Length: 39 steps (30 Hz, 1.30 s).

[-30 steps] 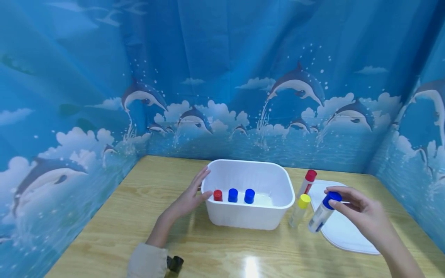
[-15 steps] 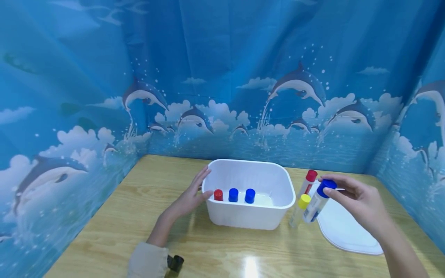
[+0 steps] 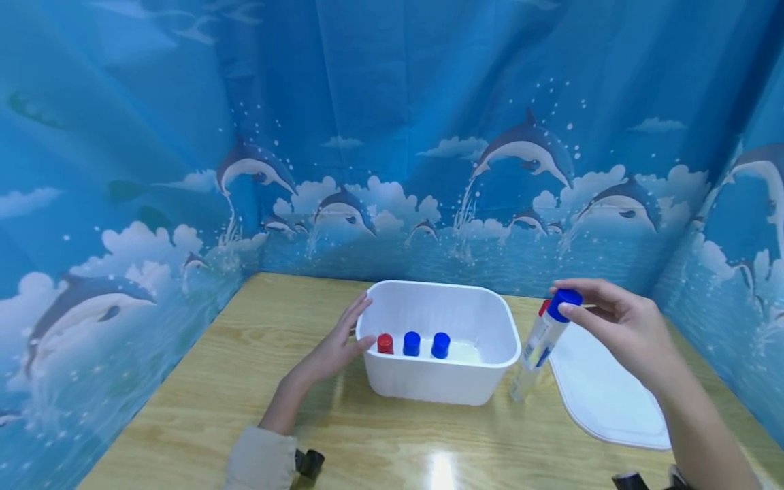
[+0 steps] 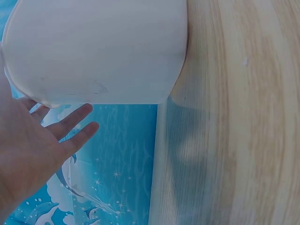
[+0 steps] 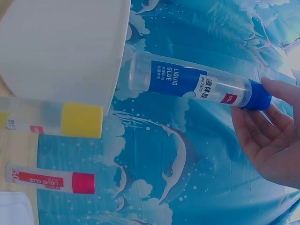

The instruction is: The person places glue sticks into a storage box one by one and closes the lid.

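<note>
My right hand (image 3: 627,337) pinches a clear liquid glue bottle (image 5: 187,82) by its blue cap (image 3: 565,305), holding it tilted in the air right of the white bin (image 3: 431,381). Below it, a yellow-capped glue bottle (image 5: 51,117) stands on the table, its cap hidden behind the held bottle in the head view. A red-capped glue bottle (image 5: 51,180) is behind these. My left hand (image 3: 331,350) rests at the bin's left end, fingers straight along the outside and thumb at the rim. Inside the bin show one red cap (image 3: 384,344) and two blue caps (image 3: 412,344).
A white lid (image 3: 612,401) lies flat on the wooden table (image 3: 367,442) at the right, under my right forearm. A blue dolphin-print curtain (image 3: 392,170) borders the table at the back and sides. Black wrist mounts (image 3: 309,464) show at the front edge.
My right hand has lifted the blue-capped glue bottle up and left, toward the bin, so it now covers the yellow cap and most of the red-capped bottle. The left hand stays put.
</note>
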{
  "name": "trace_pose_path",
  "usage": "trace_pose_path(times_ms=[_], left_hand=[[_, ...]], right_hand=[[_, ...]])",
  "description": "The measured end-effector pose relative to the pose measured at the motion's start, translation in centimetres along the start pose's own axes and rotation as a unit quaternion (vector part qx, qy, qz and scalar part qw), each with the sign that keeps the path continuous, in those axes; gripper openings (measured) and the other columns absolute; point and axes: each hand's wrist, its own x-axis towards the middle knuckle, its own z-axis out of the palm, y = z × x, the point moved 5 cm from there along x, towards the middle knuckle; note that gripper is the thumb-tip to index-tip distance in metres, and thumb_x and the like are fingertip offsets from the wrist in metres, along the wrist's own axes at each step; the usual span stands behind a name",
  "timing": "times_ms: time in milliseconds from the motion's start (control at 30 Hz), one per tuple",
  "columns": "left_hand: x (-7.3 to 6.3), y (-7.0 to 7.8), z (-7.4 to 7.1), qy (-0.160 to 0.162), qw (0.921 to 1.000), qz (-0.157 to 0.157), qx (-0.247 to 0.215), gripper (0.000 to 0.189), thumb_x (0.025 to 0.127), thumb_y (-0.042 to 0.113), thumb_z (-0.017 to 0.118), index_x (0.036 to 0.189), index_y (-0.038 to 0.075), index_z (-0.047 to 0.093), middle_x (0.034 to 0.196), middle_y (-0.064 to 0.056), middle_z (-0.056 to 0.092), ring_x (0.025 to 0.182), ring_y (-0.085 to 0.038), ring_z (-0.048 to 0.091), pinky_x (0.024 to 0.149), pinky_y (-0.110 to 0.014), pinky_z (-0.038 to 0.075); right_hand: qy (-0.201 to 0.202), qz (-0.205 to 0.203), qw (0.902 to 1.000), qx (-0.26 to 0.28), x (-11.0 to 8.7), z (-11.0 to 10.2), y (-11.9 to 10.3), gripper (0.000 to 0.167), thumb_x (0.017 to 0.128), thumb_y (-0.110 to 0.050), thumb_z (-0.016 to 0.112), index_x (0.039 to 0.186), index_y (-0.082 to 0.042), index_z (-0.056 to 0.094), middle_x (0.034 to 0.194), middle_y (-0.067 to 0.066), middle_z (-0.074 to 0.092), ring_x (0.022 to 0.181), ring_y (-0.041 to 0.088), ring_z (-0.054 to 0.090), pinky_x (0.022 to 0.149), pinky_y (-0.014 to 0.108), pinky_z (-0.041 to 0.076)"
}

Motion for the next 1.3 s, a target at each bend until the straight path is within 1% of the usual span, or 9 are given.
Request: trace_pose_path(times_ms=[167, 267, 433, 633, 733, 867, 1000, 1100, 1300], left_hand=[[0.0, 0.0, 0.0, 0.000, 1.0000, -0.007, 0.003, 0.067, 0.092, 0.037, 0.052, 0.147, 0.031, 0.015, 0.152, 0.008, 0.002, 0.136, -0.028, 0.012, 0.099, -0.052, 0.030], [0.0, 0.0, 0.0, -0.001, 1.0000, -0.009, 0.004, 0.066, 0.092, 0.039, 0.052, 0.147, 0.033, 0.015, 0.152, 0.011, 0.002, 0.136, -0.026, 0.012, 0.099, -0.051, 0.031], [0.0, 0.0, 0.0, 0.000, 0.9999, -0.011, 0.001, 0.067, 0.091, 0.044, 0.051, 0.146, 0.035, 0.015, 0.152, 0.010, 0.002, 0.136, -0.027, 0.013, 0.099, -0.053, 0.030], [0.0, 0.0, 0.0, -0.002, 0.9998, -0.018, -0.002, 0.067, 0.090, 0.046, 0.051, 0.146, 0.036, 0.015, 0.152, 0.010, 0.002, 0.135, -0.027, 0.014, 0.098, -0.054, 0.031], [0.0, 0.0, 0.0, -0.001, 0.9999, -0.013, -0.002, 0.067, 0.091, 0.044, 0.052, 0.146, 0.034, 0.016, 0.152, 0.008, 0.003, 0.135, -0.027, 0.015, 0.099, -0.053, 0.031], [0.0, 0.0, -0.1, 0.001, 1.0000, -0.009, -0.001, 0.068, 0.091, 0.043, 0.052, 0.147, 0.031, 0.017, 0.153, 0.005, 0.004, 0.135, -0.027, 0.015, 0.099, -0.052, 0.031], [0.0, -0.1, -0.1, 0.000, 0.9999, -0.013, -0.002, 0.068, 0.090, 0.045, 0.052, 0.147, 0.032, 0.016, 0.153, 0.005, 0.004, 0.136, -0.027, 0.013, 0.099, -0.052, 0.031], [0.0, -0.1, -0.1, 0.000, 0.9998, -0.020, -0.001, 0.068, 0.090, 0.046, 0.052, 0.147, 0.033, 0.016, 0.152, 0.006, 0.004, 0.136, -0.026, 0.013, 0.099, -0.051, 0.031], [0.0, 0.1, -0.1, 0.003, 0.9998, -0.020, 0.003, 0.067, 0.092, 0.039, 0.053, 0.147, 0.031, 0.016, 0.152, 0.008, 0.004, 0.136, -0.025, 0.013, 0.100, -0.048, 0.030]], right_hand=[[-0.001, 0.005, 0.9999, 0.014, 0.7, 0.4, -0.4, 0.033, 0.090, -0.023, 0.060, 0.119, -0.008, 0.060, 0.106, -0.001, 0.062, 0.090, 0.003, 0.059, 0.072, 0.013, 0.048], [-0.003, 0.004, 0.9996, 0.028, 1.1, 0.8, -0.4, 0.033, 0.090, -0.023, 0.060, 0.120, -0.008, 0.059, 0.107, -0.002, 0.062, 0.092, 0.003, 0.059, 0.074, 0.013, 0.047], [-0.011, -0.007, 0.9991, 0.041, 2.0, 1.7, -0.5, 0.035, 0.090, -0.023, 0.061, 0.121, -0.008, 0.058, 0.108, -0.001, 0.061, 0.093, 0.004, 0.058, 0.074, 0.014, 0.048], [-0.016, -0.008, 0.9990, 0.042, 2.8, 2.8, -0.9, 0.037, 0.089, -0.026, 0.061, 0.121, -0.008, 0.058, 0.110, 0.007, 0.060, 0.092, 0.005, 0.058, 0.074, 0.016, 0.048], [-0.025, -0.009, 0.9987, 0.044, 3.2, 3.3, -1.1, 0.038, 0.089, -0.027, 0.061, 0.121, -0.007, 0.058, 0.108, 0.010, 0.060, 0.090, 0.006, 0.059, 0.074, 0.016, 0.049], [-0.043, -0.006, 0.9980, 0.046, 3.6, 4.4, -1.3, 0.038, 0.089, -0.029, 0.060, 0.122, -0.009, 0.058, 0.104, 0.010, 0.060, 0.089, 0.008, 0.060, 0.074, 0.018, 0.049], [-0.061, 0.008, 0.9965, 0.057, 4.0, 5.6, -1.0, 0.040, 0.089, -0.032, 0.061, 0.121, -0.010, 0.058, 0.102, 0.009, 0.061, 0.088, 0.012, 0.061, 0.074, 0.022, 0.051], [-0.074, 0.022, 0.9946, 0.069, 4.1, 6.5, -0.4, 0.041, 0.088, -0.034, 0.061, 0.121, -0.009, 0.058, 0.100, 0.010, 0.061, 0.089, 0.017, 0.062, 0.076, 0.027, 0.052], [-0.092, 0.048, 0.9920, 0.071, 4.0, 8.5, 1.2, 0.043, 0.086, -0.036, 0.063, 0.119, -0.008, 0.059, 0.100, 0.010, 0.061, 0.093, 0.023, 0.060, 0.078, 0.031, 0.052]])
